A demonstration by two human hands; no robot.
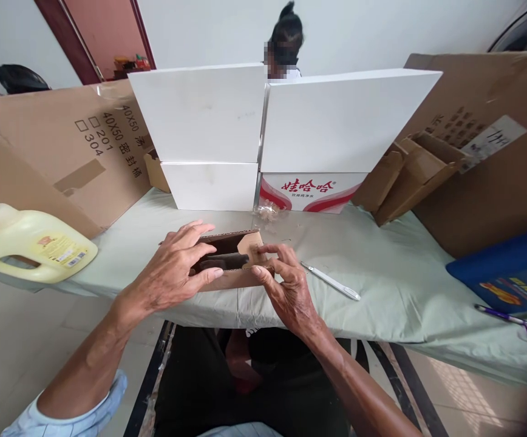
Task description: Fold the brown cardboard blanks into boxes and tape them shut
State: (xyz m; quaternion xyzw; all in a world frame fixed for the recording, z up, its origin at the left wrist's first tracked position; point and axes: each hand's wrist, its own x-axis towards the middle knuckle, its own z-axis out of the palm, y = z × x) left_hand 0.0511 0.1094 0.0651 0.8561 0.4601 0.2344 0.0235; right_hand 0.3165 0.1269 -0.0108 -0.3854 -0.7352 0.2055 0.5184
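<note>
A small cardboard box [231, 280] lies near the front edge of the cloth-covered table, its top open. Inside it sits a dark object [227, 261] whose kind I cannot make out. My left hand [175, 267] holds the box's left end, thumb along the near rim and fingers reaching over the top. At the opposite end, my right hand [288, 282] grips the box with the thumb on the near wall and the fingers by the raised end flap [251, 244]. A white utility knife [331, 281] rests just to the right of my right hand.
White boxes [200, 115] stand stacked behind, above a red-printed carton [313, 191]. Crumpled clear plastic [268, 209] lies before them. Large cartons [63, 152] flank the table. A yellow jug [36, 243] is left; a blue container [504, 267] and purple pen [504, 315] are right. A person's head shows behind.
</note>
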